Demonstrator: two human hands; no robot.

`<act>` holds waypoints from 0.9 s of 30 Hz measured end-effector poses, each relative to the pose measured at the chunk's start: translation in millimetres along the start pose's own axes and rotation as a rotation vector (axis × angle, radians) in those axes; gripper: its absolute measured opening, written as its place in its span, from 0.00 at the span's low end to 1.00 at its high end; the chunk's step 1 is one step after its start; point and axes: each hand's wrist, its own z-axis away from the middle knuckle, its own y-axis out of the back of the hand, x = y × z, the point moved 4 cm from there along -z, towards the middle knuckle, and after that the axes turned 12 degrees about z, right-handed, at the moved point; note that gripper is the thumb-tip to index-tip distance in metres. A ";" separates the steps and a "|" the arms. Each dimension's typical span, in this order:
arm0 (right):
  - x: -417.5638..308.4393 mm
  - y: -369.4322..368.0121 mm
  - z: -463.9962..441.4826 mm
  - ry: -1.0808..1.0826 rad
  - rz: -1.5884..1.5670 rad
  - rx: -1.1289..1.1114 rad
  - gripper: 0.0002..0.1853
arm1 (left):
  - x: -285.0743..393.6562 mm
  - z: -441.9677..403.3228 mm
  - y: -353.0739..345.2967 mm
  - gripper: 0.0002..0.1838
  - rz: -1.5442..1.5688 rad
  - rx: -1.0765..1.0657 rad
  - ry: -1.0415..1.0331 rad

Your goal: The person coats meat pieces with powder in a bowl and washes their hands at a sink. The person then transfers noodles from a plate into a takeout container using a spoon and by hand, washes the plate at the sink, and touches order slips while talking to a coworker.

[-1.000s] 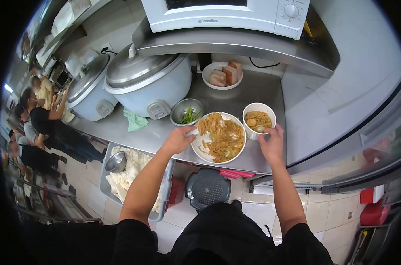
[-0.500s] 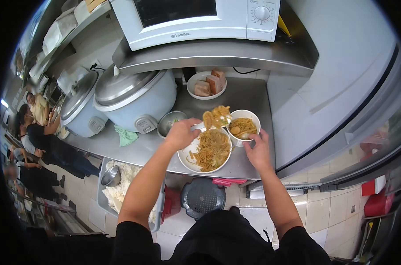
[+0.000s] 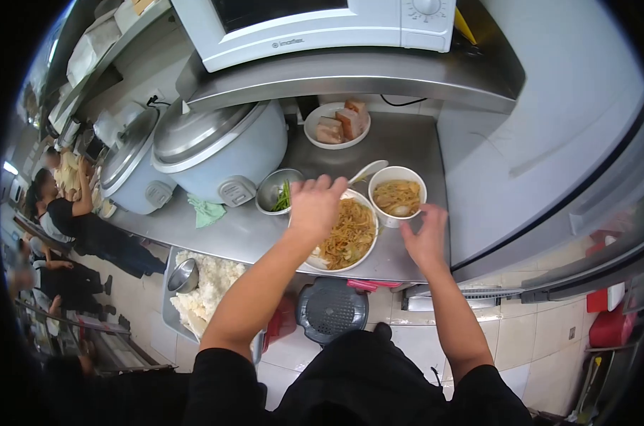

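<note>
Noodles (image 3: 351, 231) lie in a white bowl (image 3: 317, 262) left of the paper cup (image 3: 390, 222) and inside that cup, the left hand (image 3: 316, 208) gripping a white spoon (image 3: 370, 170) near its rim, while the right hand (image 3: 427, 238), loosely open beside it, would best steady it.

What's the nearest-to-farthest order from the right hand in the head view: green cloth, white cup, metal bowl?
1. White cup, beside the right hand.
2. Metal bowl, off to the left.
3. Green cloth, farthest left.
</note>
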 end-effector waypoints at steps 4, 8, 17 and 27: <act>-12.0 8.2 25.4 -0.163 -0.003 -0.415 0.19 | -59.4 59.9 23.5 0.13 -0.136 -0.211 0.215; -39.1 -12.8 47.1 0.118 0.125 -0.589 0.25 | -97.1 102.4 6.9 0.12 -0.130 -0.547 0.356; -53.7 -43.8 40.7 0.099 0.180 -0.583 0.27 | -57.6 92.0 -59.1 0.19 0.416 -0.485 0.261; -67.8 -51.1 23.3 0.078 0.393 -0.649 0.17 | -72.6 74.8 -80.9 0.22 0.713 -0.601 0.203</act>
